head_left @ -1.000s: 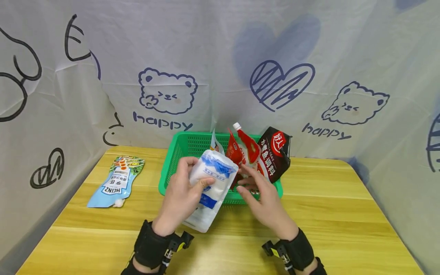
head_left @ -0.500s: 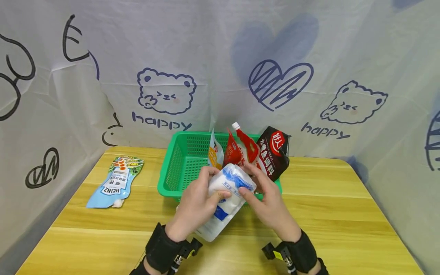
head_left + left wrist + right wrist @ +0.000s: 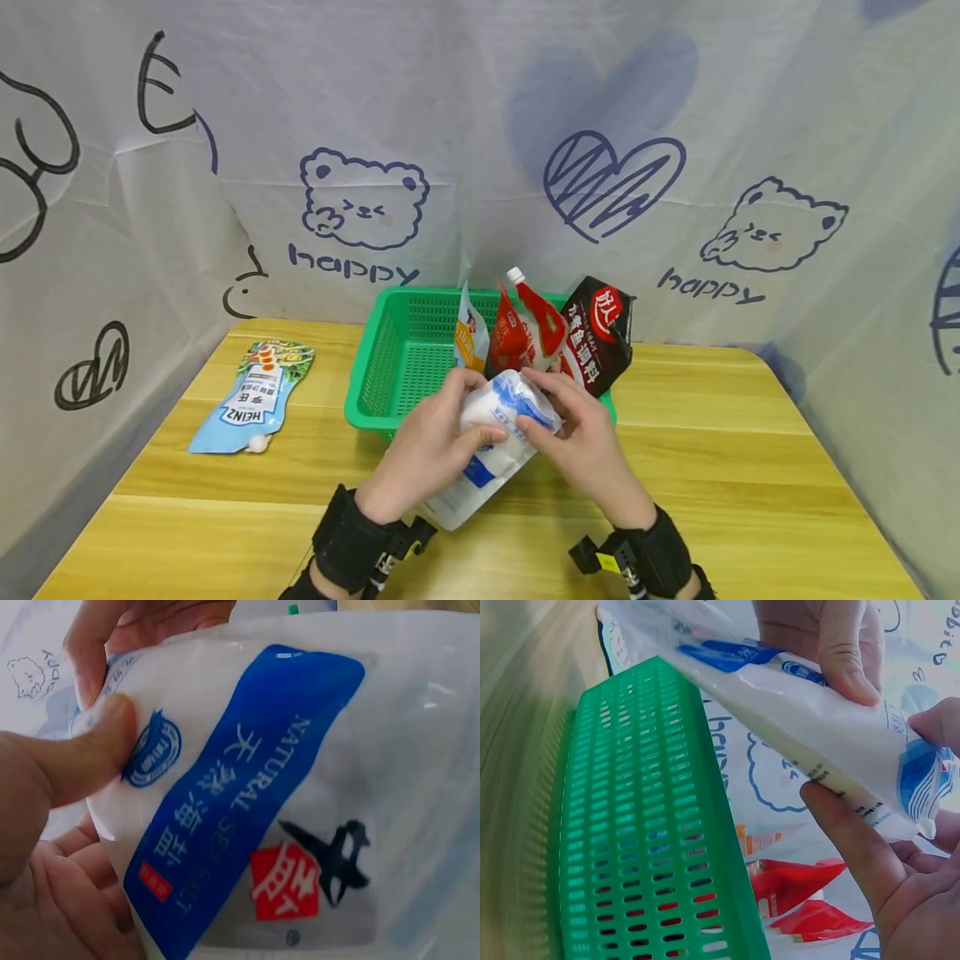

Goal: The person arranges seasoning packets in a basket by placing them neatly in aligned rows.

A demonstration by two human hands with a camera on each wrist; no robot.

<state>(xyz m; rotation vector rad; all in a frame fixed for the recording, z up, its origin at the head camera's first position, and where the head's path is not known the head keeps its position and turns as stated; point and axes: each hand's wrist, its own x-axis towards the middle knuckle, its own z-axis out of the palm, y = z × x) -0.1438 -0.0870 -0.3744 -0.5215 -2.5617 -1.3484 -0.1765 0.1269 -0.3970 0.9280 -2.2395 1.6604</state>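
Both hands hold a white and blue sea-salt bag just in front of the green basket. My left hand grips the bag's middle, thumb on its front. My right hand pinches the bag's top end between thumb and fingers. The bag's label fills the left wrist view. The bag's lower end hangs toward the table, tilted to the left.
In the basket stand an orange and white packet, red pouches and a dark brown bag. A light blue Heinz pouch lies flat at the table's left. A printed cloth backdrop rings the wooden table.
The left hand carried the bag rightward and lower, toward the basket's front. The right hand came in and took hold of the bag's top end.
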